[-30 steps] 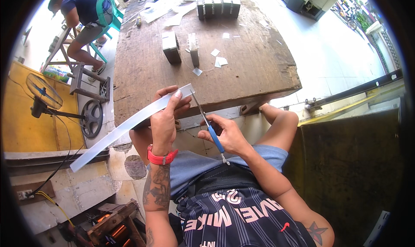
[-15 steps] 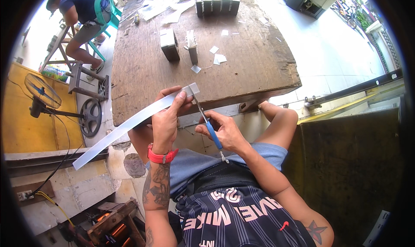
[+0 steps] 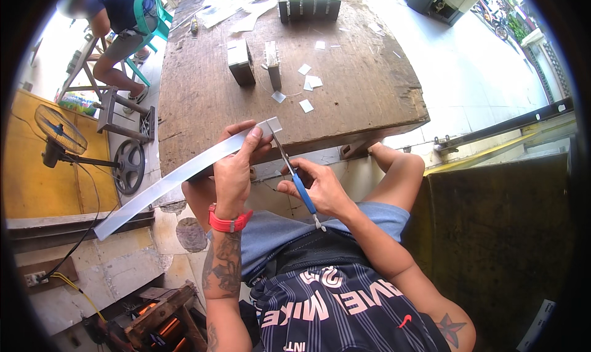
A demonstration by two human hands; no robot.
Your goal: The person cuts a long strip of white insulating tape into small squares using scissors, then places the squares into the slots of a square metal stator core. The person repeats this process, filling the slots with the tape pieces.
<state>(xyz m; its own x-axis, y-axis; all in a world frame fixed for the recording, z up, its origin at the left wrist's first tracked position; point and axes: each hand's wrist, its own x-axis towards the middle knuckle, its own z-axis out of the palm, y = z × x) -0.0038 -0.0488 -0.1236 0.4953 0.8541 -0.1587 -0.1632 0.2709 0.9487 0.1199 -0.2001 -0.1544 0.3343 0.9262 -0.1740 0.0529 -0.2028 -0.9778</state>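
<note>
My left hand (image 3: 237,161) pinches a long translucent white strip (image 3: 166,187) near its far end, thumb on top. The rest of the strip slopes down to the left past my wrist. In my right hand (image 3: 325,191) is a pair of scissors (image 3: 301,189) with blue handles. Its blades lie across the strip just beyond my left thumb, and a short end sticks out past them. Several small white cut squares (image 3: 306,106) lie on the wooden table (image 3: 363,100) just ahead of my hands.
Two dark blocks (image 3: 244,75) stand on the table, with a row of several similar blocks (image 3: 309,10) farther back. White sheets (image 3: 234,10) lie at the far left. A black fan (image 3: 60,133) stands at left, and another person (image 3: 117,10) sits beyond it.
Another cut square now lies on the table, nearest to me. The strip and my left hand have shifted slightly left, and the scissors have moved a little with them.
</note>
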